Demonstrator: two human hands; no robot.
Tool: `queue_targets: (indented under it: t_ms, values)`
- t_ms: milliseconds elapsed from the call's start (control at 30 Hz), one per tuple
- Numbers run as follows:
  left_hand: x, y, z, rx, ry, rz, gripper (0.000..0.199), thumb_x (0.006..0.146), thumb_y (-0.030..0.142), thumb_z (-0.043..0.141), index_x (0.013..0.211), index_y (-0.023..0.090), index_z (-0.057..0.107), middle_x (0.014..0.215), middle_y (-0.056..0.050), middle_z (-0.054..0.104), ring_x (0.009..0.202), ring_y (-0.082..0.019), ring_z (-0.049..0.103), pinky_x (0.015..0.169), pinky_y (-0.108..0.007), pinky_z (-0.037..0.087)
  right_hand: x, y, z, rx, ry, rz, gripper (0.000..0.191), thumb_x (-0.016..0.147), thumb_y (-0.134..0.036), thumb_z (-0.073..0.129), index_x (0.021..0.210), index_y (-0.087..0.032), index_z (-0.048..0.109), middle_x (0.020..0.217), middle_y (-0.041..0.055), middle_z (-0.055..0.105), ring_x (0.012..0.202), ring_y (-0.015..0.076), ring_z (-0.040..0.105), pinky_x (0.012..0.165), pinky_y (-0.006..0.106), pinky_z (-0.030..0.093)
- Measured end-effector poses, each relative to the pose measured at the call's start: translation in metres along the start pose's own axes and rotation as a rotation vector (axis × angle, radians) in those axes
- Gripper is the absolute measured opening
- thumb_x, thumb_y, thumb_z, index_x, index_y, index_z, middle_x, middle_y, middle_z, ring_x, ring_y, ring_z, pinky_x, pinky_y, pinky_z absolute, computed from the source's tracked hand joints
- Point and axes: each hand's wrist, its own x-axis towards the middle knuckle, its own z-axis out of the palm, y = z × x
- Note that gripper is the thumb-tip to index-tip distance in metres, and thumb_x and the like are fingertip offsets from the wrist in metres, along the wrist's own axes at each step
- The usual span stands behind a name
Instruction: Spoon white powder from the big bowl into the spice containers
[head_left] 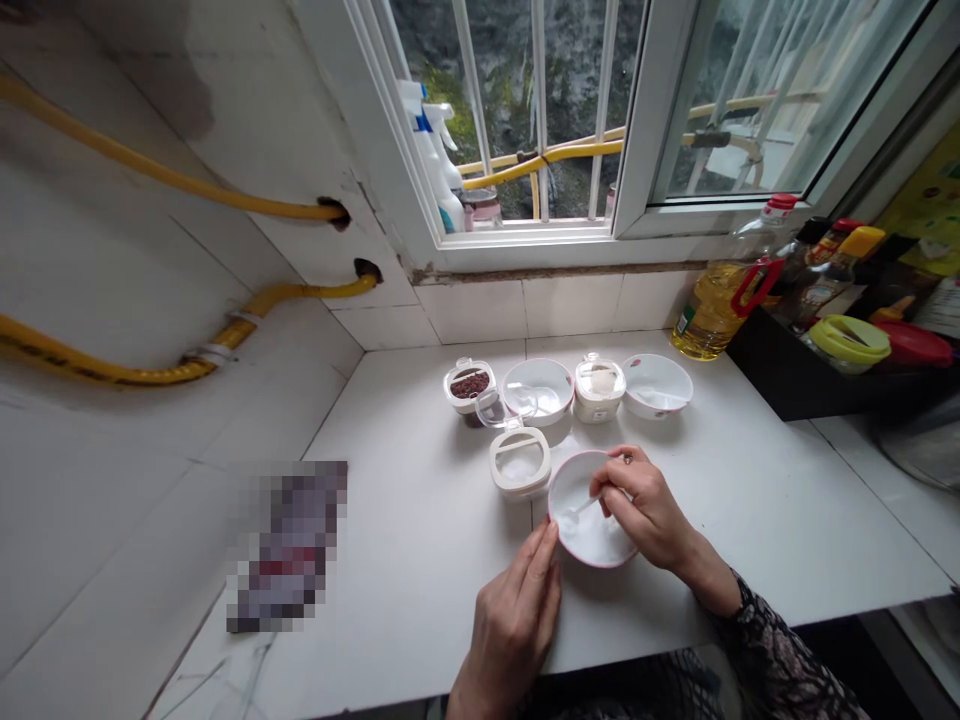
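Note:
A white bowl with a pink rim (596,548) stands on the counter in front of me. My right hand (646,508) is closed on a small white spoon (582,508), its tip down inside the bowl. White stuff lies around the spoon tip, too pale to make out well. My left hand (516,612) has its fingers together, fingertips against the bowl's left rim. Just behind the bowl is a cream seasoning jar (519,478) with its clear lid flipped up. What it holds is hard to see.
Farther back stand a jar of dark red spice (470,385), a white bowl (537,388), a pale-filled jar (599,400) and another bowl (658,386). An oil bottle (709,315) and a black box of bottles (787,375) are at right. A blurred patch (296,545) covers something left.

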Motion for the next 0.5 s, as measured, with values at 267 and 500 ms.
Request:
queue_targets:
  t_ms: [267, 500]
  values:
    - [0.000, 0.000, 0.000, -0.001, -0.006, 0.001, 0.057, 0.094, 0.004, 0.046, 0.150, 0.012, 0.034, 0.122, -0.016, 0.067, 0.116, -0.022, 0.064, 0.092, -0.028, 0.057, 0.002, 0.000, -0.012, 0.346, 0.133, 0.480, 0.020, 0.076, -0.023, 0.046, 0.062, -0.021, 0.061, 0.049, -0.0009, 0.056, 0.060, 0.0174, 0.052, 0.063, 0.030, 0.041]
    - [-0.001, -0.001, 0.001, -0.001, 0.007, 0.009, 0.057, 0.093, 0.003, 0.047, 0.149, 0.011, 0.035, 0.122, -0.017, 0.067, 0.116, -0.022, 0.064, 0.092, -0.027, 0.057, 0.007, 0.004, -0.012, 0.589, 0.208, 0.590, 0.016, 0.073, -0.027, 0.053, 0.066, -0.018, 0.063, 0.049, -0.0018, 0.056, 0.053, 0.0140, 0.050, 0.060, 0.028, 0.040]
